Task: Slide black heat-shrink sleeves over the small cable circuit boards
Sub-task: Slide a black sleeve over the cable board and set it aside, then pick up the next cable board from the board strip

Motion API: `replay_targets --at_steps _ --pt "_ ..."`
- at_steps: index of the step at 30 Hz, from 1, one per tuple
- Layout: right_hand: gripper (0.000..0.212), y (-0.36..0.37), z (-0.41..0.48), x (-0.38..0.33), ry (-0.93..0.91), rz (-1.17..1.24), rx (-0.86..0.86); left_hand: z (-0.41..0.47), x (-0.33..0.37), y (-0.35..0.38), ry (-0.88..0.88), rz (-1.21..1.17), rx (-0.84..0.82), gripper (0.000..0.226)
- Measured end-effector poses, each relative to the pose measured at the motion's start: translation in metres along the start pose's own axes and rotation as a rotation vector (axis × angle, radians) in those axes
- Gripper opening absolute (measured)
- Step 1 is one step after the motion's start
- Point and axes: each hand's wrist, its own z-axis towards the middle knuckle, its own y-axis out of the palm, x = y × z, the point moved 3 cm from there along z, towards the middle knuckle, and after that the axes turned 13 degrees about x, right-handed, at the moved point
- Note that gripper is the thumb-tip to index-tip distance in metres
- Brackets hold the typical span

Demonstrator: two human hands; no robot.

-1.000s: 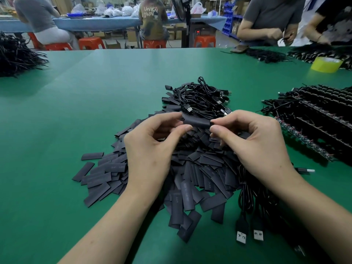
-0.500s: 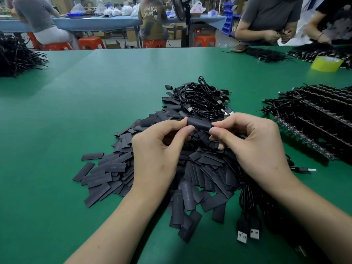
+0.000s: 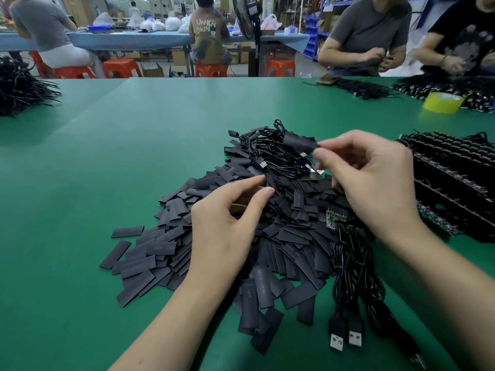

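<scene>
I see the right grip pinching a black sleeve over the cable tangle — left grip loosely spread above the sleeve pile

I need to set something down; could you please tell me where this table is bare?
Free: green mat left of the sleeve pile, and the far stretch between the cable bundle and tape roll. Crowded: centre and right, by the board rows.

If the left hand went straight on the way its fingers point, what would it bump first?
Probably the pile of black heat-shrink sleeves just ahead of the left hand; the tangle of USB cables lies beyond. Its height above them is unclear.
</scene>
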Motion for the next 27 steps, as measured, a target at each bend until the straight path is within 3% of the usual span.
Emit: replay_targets --at_steps 5,10,12,14,16,21,24,27 --pt "0.017 0.052 0.085 -0.008 -0.183 -0.309 -0.062 -0.001 0.001 0.002 0.002 0.016 -0.026 0.023" --pt "0.046 0.104 0.118 0.008 -0.123 -0.536 -0.415 -0.001 0.001 0.0 -0.013 0.007 -0.035 0.022" --pt "0.043 0.097 0.107 0.009 -0.124 -0.509 -0.451 0.001 0.0 0.0 -0.021 0.005 -0.033 0.021" --pt "0.025 0.074 0.087 0.007 -0.148 -0.514 -0.492 0.001 0.0 0.0 -0.02 0.007 -0.04 0.021" --pt "0.016 0.045 0.06 0.011 -0.109 -0.58 -0.65 0.0 0.001 0.002 -0.014 0.011 -0.058 0.019" --pt "0.032 -0.013 0.009 0.023 0.061 -0.784 -0.952 -0.004 0.003 0.003 -0.001 0.025 -0.094 0.016" --pt "0.042 -0.015 -0.001 0.029 0.092 -0.819 -0.939 -0.006 0.006 0.003 0.009 0.045 -0.114 0.015" --pt "0.036 -0.015 0.002 0.032 0.079 -0.779 -0.903 -0.006 0.006 0.004 0.019 0.055 -0.124 0.015"
